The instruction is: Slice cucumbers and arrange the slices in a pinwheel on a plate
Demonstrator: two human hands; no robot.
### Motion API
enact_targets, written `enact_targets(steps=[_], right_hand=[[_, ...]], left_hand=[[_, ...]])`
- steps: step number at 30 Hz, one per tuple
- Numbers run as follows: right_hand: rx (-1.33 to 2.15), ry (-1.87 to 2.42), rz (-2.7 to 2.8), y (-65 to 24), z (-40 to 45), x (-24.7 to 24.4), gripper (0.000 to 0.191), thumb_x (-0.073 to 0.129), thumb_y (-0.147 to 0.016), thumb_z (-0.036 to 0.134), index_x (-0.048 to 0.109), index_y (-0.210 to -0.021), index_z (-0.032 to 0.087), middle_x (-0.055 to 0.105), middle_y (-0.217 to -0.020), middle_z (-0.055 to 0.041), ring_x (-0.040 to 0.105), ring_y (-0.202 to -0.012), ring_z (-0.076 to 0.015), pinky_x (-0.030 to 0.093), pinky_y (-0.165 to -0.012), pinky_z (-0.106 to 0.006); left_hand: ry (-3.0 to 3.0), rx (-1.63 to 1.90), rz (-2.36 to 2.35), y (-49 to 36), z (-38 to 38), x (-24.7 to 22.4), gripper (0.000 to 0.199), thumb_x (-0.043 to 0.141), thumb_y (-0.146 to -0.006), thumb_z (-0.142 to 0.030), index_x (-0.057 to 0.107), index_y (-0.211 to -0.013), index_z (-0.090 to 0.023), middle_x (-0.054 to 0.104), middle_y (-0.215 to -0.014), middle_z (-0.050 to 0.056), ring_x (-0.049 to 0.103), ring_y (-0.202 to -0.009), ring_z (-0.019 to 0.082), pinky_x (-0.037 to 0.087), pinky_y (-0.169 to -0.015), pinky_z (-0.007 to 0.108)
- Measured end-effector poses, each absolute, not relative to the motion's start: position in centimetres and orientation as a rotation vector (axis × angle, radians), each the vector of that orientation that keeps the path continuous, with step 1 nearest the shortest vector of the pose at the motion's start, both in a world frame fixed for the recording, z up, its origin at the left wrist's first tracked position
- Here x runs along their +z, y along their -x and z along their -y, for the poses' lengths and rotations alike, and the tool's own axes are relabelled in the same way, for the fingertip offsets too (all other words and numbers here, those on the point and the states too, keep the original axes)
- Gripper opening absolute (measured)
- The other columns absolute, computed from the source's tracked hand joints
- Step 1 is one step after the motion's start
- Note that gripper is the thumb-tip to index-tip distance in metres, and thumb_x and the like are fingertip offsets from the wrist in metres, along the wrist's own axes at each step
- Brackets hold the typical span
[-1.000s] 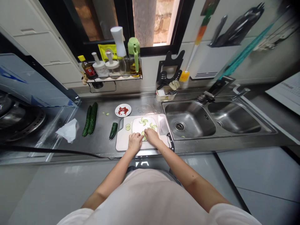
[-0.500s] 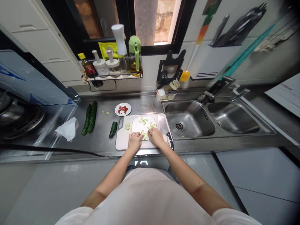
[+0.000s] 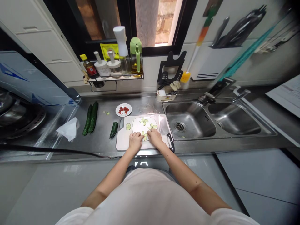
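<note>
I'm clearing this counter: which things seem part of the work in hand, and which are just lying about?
Likely in use:
white plate, by the left hand and right hand
cucumber slices
cutting board
knife
cut cucumber
red pieces, perhaps

Likely unused:
crumpled white sheet
yellow brush
green-lidded jug

Daylight whitens the lower right of the window (image 3: 128, 18), while glare streaks the steel surface (image 3: 103, 132); the view stretches and softens toward its edges, its upper right corner nearly black.
</note>
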State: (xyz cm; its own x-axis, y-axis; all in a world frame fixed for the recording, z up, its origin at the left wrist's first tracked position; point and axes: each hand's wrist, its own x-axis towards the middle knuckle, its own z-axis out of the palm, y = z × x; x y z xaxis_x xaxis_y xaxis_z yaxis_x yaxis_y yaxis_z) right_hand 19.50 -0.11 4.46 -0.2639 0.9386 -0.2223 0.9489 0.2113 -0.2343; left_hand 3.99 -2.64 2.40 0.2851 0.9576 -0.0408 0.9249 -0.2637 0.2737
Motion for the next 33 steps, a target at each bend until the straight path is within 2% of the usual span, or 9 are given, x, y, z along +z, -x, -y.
enact_targets(steps=[22,29,33], right_hand=[[-0.457,-1.892,-2.478,-19.2,1.3,4.3,0.026,0.045,-0.094,0.032,0.064,-0.105,0.018,0.057,-0.112,-0.0122,0.047,-0.106,-0.0233,0.037,-0.083,-0.031],[-0.454,-2.048,-2.453,-19.8,1.7,4.6,0.035,0.041,-0.095,0.031,0.057,-0.123,0.018,0.058,-0.115,-0.0122,0.048,-0.107,-0.0235,0.036,-0.087,-0.031],[-0.463,-2.163,-2.486,-20.6,2.2,4.6,0.036,0.04,-0.095,0.029,0.057,-0.124,0.018,0.061,-0.112,-0.0112,0.05,-0.105,-0.0232,0.036,-0.086,-0.031]], left_hand=[[-2.26,0.184,-1.744,-4.2,2.5,3.0,0.032,0.042,-0.091,-0.017,0.07,-0.103,-0.027,0.062,-0.105,0.008,0.049,-0.1,0.022,0.031,-0.085,0.037],[-1.982,0.441,-1.888,-2.7,2.2,2.7,0.034,0.043,-0.089,-0.015,0.067,-0.109,-0.027,0.065,-0.108,0.005,0.053,-0.105,0.02,0.035,-0.09,0.034],[-1.809,0.555,-2.066,-0.2,1.5,2.4,0.03,0.044,-0.088,-0.02,0.067,-0.107,-0.025,0.066,-0.11,0.006,0.055,-0.104,0.021,0.037,-0.089,0.033]])
